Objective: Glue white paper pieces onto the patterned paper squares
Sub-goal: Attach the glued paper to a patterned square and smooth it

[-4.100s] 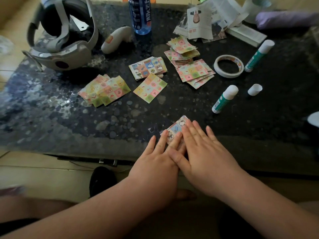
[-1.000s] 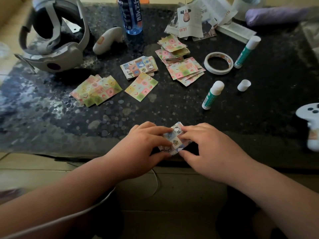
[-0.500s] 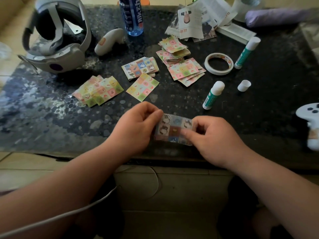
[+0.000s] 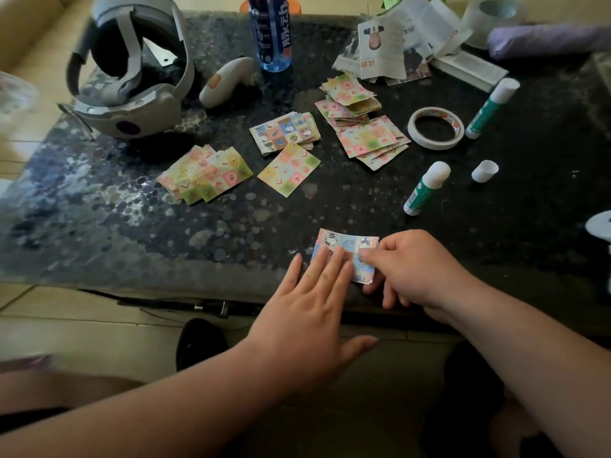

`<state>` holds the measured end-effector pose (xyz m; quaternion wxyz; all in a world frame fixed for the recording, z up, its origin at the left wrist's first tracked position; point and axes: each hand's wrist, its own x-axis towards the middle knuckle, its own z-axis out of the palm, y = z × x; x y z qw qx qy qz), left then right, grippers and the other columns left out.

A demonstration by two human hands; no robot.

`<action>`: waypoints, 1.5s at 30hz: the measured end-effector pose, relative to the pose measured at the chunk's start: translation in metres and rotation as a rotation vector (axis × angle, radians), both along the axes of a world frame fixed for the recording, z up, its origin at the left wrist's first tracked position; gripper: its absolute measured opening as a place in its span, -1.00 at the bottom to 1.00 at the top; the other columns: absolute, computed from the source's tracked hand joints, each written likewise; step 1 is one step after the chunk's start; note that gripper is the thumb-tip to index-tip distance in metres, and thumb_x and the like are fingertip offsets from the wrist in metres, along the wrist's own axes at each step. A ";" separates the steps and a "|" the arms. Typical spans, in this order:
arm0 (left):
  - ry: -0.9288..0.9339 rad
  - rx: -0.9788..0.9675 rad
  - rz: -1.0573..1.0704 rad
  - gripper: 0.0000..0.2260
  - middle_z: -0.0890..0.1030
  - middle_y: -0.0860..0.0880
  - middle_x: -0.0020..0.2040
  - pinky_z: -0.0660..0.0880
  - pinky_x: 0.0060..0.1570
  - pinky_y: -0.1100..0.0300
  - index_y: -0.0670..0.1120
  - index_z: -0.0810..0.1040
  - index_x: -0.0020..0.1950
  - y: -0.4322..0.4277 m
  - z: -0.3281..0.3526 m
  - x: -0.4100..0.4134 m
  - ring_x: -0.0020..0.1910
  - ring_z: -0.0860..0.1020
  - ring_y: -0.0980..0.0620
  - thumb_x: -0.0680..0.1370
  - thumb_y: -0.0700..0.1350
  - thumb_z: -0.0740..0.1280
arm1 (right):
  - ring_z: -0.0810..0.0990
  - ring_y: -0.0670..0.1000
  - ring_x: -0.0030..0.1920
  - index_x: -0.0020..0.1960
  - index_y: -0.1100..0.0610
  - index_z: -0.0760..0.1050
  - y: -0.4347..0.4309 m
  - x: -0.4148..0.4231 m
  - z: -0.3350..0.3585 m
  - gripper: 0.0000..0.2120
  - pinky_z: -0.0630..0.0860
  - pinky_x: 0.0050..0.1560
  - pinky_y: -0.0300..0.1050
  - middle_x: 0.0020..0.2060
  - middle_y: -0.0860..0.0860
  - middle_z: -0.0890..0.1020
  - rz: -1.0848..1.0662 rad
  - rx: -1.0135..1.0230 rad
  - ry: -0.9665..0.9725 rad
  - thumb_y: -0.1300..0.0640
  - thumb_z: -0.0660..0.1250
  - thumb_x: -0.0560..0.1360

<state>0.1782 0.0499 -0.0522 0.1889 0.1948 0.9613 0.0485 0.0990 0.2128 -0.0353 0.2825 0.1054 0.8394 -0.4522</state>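
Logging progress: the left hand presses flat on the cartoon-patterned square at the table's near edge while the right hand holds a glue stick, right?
Not quite. In the head view the right hand holds no glue stick; it pinches the right side of that same cartoon-patterned square. The near glue stick and far glue stick lie on the table. The left hand does press flat on the square.

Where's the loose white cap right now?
Head view, right side: the small white plastic cap sits just right of the nearer green-and-white glue stick.

Dark table [image 4: 99, 233] w/ paper squares [image 4: 205, 173], glue sticks [image 4: 426, 188], tape [image 4: 435, 144], headset [image 4: 132, 117].
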 end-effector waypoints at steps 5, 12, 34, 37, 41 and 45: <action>0.051 -0.072 -0.001 -0.14 -0.40 -0.07 0.60 -0.30 0.57 -0.13 -0.08 -0.37 0.59 -0.006 -0.006 -0.017 0.55 -0.46 -0.02 0.56 0.48 -0.15 | 0.53 -0.03 -0.61 -0.12 0.23 0.58 0.000 0.000 0.003 -0.72 0.30 -0.62 -0.25 -0.37 0.10 0.71 0.066 0.033 0.008 0.07 0.29 0.66; 0.038 -0.062 0.083 0.01 -0.40 -0.03 0.61 -0.36 0.55 -0.14 -0.08 -0.33 0.63 -0.008 -0.004 -0.040 0.55 -0.47 0.01 0.44 0.60 -0.20 | 0.61 0.00 -0.53 -0.10 0.20 0.56 0.001 0.002 0.009 -0.73 0.40 -0.56 -0.22 -0.37 0.10 0.72 0.113 0.055 -0.005 0.05 0.28 0.67; -0.441 1.297 1.083 -0.83 0.71 -0.15 -0.19 0.40 -0.47 0.25 -0.08 0.49 -0.20 -0.052 0.076 -0.088 -0.37 0.60 0.03 0.53 -0.20 0.44 | 0.48 -0.04 -0.49 0.05 0.25 0.58 -0.017 -0.005 0.047 -0.91 0.33 -0.54 -0.25 -0.37 0.11 0.63 -0.171 -0.589 -0.042 0.23 0.38 0.59; -0.419 1.328 1.076 -0.83 0.70 -0.12 -0.23 0.41 -0.48 0.24 -0.09 0.49 -0.19 -0.050 0.081 -0.090 -0.40 0.61 0.04 0.53 -0.17 0.45 | 0.50 -0.05 -0.46 -0.01 0.24 0.61 -0.017 -0.007 0.050 -0.97 0.36 -0.50 -0.27 -0.35 0.11 0.63 -0.137 -0.630 -0.096 0.28 0.40 0.56; -0.418 1.232 1.036 -0.85 0.69 -0.14 -0.22 0.37 -0.48 0.23 -0.12 0.54 -0.18 -0.059 0.088 -0.092 -0.44 0.56 0.01 0.55 -0.13 0.43 | 0.51 -0.05 -0.43 -0.11 0.21 0.62 -0.015 -0.012 0.049 -0.93 0.39 -0.45 -0.24 -0.35 0.10 0.63 -0.191 -0.623 -0.094 0.31 0.42 0.54; -0.450 1.102 0.966 -0.92 0.71 -0.18 -0.16 0.44 -0.50 0.24 -0.21 0.60 -0.09 -0.067 0.089 -0.089 -0.43 0.57 0.00 0.55 -0.22 0.42 | 0.50 -0.06 -0.43 -0.07 0.21 0.60 -0.015 -0.010 0.045 -0.95 0.38 -0.42 -0.22 -0.37 0.07 0.62 -0.270 -0.604 -0.098 0.29 0.39 0.57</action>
